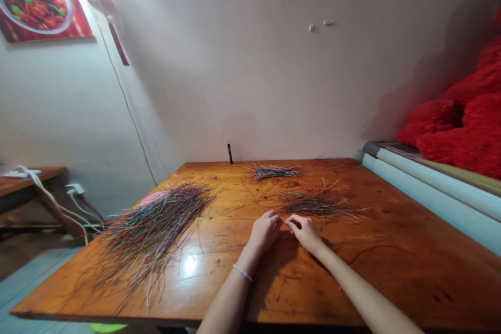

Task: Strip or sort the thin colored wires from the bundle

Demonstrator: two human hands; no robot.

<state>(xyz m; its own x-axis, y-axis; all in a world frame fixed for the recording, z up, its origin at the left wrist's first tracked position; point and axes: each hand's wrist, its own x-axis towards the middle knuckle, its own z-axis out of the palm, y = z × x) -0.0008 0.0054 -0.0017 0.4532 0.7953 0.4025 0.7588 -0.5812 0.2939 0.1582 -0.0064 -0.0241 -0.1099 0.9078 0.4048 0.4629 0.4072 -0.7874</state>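
My left hand (265,230) and my right hand (306,233) rest close together on the wooden table (391,261), fingertips almost touching in a pinch. What they pinch is too thin to make out. Just beyond my right hand lies a small pile of thin coloured strands (319,204). A large heap of the same multicoloured strands (154,227) spreads over the table's left side. A third, smaller bundle (276,171) lies near the far edge. A bead bracelet (242,272) circles my left wrist.
A small dark stick (230,153) stands at the table's far edge against the wall. Red plush material (465,115) sits on a white ledge at right. Cables and a power strip (74,189) are at left by a low bench.
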